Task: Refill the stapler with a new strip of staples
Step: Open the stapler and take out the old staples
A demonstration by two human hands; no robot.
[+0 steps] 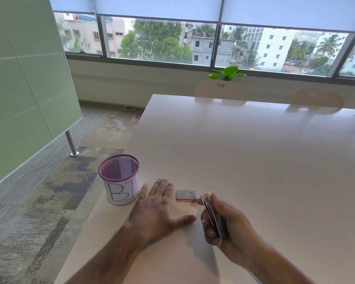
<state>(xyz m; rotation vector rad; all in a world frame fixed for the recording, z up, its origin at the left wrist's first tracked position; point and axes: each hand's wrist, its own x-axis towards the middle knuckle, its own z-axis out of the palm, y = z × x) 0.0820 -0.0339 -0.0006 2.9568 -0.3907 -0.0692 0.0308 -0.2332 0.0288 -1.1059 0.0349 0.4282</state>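
Note:
A small metal stapler (212, 215) with a white tip is held just above the table, gripped in my right hand (225, 226) with its nose pointing away from me. A small grey box of staples (186, 195) with a pink lower edge and a barcode lies flat on the white table (254, 160), just left of the stapler's tip. My left hand (160, 208) rests palm down on the table, fingers spread, its fingertips close to the box's left side and holding nothing.
A purple mesh cup (119, 178) with a white paper label stands at the table's left edge, beside my left hand. The table's left edge drops to carpeted floor. Two pale chairs (221, 89) stand at the far side under the windows.

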